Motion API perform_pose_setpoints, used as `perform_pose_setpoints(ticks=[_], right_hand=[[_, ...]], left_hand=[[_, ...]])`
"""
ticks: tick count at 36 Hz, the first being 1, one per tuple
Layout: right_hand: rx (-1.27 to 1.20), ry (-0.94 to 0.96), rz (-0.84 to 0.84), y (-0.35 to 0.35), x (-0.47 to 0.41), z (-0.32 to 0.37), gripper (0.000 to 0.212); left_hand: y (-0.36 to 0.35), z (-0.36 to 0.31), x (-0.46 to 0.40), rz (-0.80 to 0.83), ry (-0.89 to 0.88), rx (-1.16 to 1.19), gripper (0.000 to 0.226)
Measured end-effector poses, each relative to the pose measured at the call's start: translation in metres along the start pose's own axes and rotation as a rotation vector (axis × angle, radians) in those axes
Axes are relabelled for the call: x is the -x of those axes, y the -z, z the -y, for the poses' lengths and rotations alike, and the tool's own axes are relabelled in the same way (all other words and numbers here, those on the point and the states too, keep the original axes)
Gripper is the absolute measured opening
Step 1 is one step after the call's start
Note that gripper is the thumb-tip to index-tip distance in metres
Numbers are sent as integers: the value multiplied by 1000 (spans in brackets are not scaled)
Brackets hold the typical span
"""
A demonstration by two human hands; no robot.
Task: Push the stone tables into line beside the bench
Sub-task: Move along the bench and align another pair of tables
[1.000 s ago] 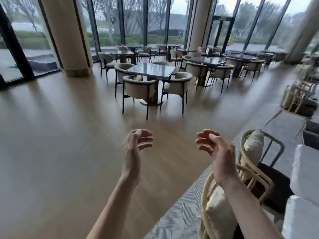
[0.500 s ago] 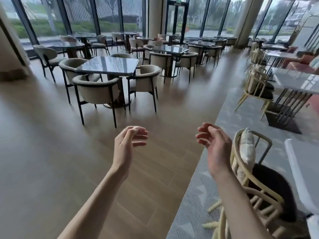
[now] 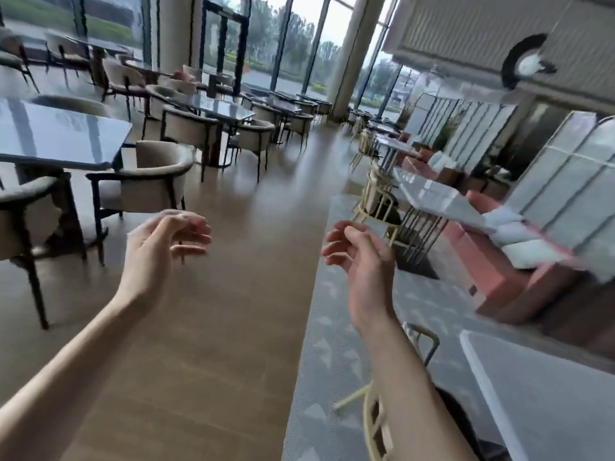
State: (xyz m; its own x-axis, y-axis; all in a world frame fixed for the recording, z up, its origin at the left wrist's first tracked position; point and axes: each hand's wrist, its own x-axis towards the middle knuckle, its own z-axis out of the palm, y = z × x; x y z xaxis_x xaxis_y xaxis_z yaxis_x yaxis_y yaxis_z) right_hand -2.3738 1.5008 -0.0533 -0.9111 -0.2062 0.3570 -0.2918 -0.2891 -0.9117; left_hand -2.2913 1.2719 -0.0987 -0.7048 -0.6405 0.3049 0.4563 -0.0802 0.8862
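Note:
A pale stone table (image 3: 539, 390) fills the lower right corner, its top near my right forearm. A second stone table (image 3: 442, 202) on dark metal legs stands farther along the right side, next to a pink bench (image 3: 499, 261) with light cushions. Both of my hands are raised in mid-air over the floor, touching nothing. My left hand (image 3: 159, 251) has its fingers loosely curled and apart. My right hand (image 3: 362, 261) is also empty, fingers spread and bent. The whole view is motion-blurred.
Yellow-framed chairs (image 3: 379, 201) stand beside the stone tables on a grey patterned carpet (image 3: 332, 344). Dark glossy dining tables (image 3: 56, 134) with beige armchairs (image 3: 149, 184) fill the left side. A wooden aisle (image 3: 233, 294) runs between the two groups. Glass walls and columns stand behind.
The view has swung to the right, bringing the pink bench and the row of stone tables into sight. Both hands stay raised and empty in front of me.

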Motion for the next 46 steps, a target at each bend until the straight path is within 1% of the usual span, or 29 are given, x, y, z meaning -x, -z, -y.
perform_pose_setpoints(ticks=[4,11,15,17,21,24,29,33,35,37,41,46], right_hand=[[28,26,-85,-31,-80,-16,18],[26,98,-248,-55,-212,-35,21],[21,156,-326,-55,-300,-55,20],[16,165,-321,-60,-328,-62,21],[58,202,-336,-52,-413,-103,19],[47,206,-329,-37,-485,-140,20],[-12,182,-385,-9,-615,-189,22],[-12,171,-398,16,-703,-214,20],[21,152,-409,31,-743,-227,24],[35,145,-418,49,-784,-238,26],[58,133,-429,95,-872,-267,22],[139,136,-448,161,-983,-302,25]], left_hand=[[-38,21,-106,134,27,85,23],[-113,39,-255,299,81,146,23],[-156,70,-342,409,88,169,24],[-166,79,-374,421,69,174,24],[-205,130,-455,466,52,211,24],[-234,174,-513,467,47,215,26],[-284,243,-615,473,81,126,24],[-324,287,-695,472,67,88,25],[-349,310,-731,466,79,76,25],[-380,335,-763,474,91,84,25],[-456,392,-825,502,109,117,25],[-571,469,-890,549,155,167,23]])
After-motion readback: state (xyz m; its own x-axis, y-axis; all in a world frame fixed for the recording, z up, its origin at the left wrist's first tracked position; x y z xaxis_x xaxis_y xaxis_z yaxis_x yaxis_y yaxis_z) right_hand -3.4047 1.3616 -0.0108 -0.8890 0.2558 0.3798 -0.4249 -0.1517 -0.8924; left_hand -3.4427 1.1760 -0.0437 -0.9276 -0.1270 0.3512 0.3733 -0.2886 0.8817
